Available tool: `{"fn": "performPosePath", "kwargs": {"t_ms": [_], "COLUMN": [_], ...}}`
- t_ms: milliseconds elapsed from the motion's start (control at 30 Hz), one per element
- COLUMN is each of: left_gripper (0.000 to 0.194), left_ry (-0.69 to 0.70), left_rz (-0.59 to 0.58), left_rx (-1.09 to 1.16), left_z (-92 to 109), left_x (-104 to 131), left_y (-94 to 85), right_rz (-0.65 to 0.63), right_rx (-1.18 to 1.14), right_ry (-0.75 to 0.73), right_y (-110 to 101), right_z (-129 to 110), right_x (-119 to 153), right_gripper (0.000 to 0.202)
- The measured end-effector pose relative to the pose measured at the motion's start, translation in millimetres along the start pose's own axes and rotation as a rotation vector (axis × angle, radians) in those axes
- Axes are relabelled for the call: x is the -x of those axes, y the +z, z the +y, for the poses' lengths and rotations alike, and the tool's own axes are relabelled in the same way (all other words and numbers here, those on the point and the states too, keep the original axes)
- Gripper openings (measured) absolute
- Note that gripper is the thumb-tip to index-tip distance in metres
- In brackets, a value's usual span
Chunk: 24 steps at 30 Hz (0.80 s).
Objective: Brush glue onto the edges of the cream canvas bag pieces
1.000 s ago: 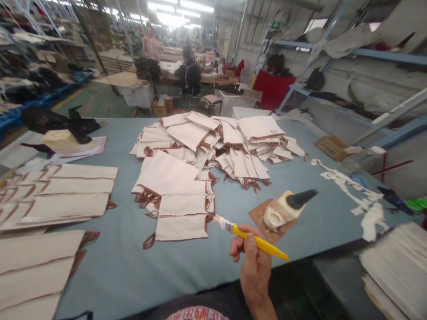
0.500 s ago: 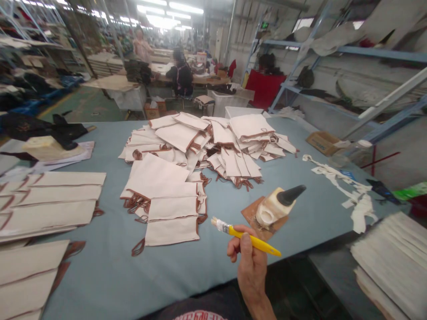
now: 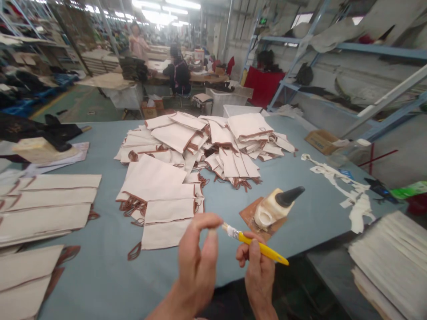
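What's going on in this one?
Someone at a table with a blue-grey cover has a yellow-handled paintbrush in the right hand. The left hand is raised beside it, fingers curled near the whitish bristles; whether they touch is unclear. A cream container with a black tapered end sits on a flat brown square just beyond the brush. Flat cream fabric pieces with brown edging lie heaped farther back, with more layered at the left.

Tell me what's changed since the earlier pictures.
The left hand has come into view beside the bristle end of the yellow brush; contact is unclear. The right hand, still gripping the brush, has shifted slightly right. The cream container stays on its brown board, and the fabric pieces lie as before.
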<state>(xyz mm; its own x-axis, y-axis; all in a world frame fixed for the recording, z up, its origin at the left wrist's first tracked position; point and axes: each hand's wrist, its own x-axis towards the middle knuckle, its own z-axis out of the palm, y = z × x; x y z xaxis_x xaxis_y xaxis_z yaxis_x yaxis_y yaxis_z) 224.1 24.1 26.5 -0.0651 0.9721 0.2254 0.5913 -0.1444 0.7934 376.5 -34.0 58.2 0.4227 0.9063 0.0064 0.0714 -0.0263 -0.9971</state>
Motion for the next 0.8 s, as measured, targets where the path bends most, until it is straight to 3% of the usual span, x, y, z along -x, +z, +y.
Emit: {"fn": "performPosePath", "kwargs": {"t_ms": [100,233,333,467,567,633,800], "left_gripper": [0.035,0.04,0.047,0.043,0.037,0.036,0.034], "left_ry": [0.006,-0.028,-0.007,0.064,0.167,0.248,0.553], "left_rz": [0.045,0.018,-0.057,-0.203,-0.306,-0.358,-0.59], "left_rx": [-0.09,-0.272,-0.43,-0.615,-0.708,-0.745,-0.734], "left_z": [-17,-68,-106,-140,-152,-153,-148], "left_x": [-26,-80,-112,-138,-145,-142,-110], "left_y": [26.2,40.5,25.2,-12.9,-36.4,-42.8,-22.5], "right_rz": [0.008,0.078,0.131,0.2,0.209,0.195,0.105], "right_rx": [0.035,0.066,0.056,0.066,0.088,0.092,0.098], "right_ry": [0.03,0.082,0.135,0.152,0.163,0.16,0.148], "right_y": [-5,-12,-19,-31,-36,-36,-20], "right_z": [8,14,16,25,36,43,41], "right_x": [-1,2,7,14,16,15,6], "right_gripper": [0.06,0.062,0.06,0.061,0.061,0.061,0.063]}}
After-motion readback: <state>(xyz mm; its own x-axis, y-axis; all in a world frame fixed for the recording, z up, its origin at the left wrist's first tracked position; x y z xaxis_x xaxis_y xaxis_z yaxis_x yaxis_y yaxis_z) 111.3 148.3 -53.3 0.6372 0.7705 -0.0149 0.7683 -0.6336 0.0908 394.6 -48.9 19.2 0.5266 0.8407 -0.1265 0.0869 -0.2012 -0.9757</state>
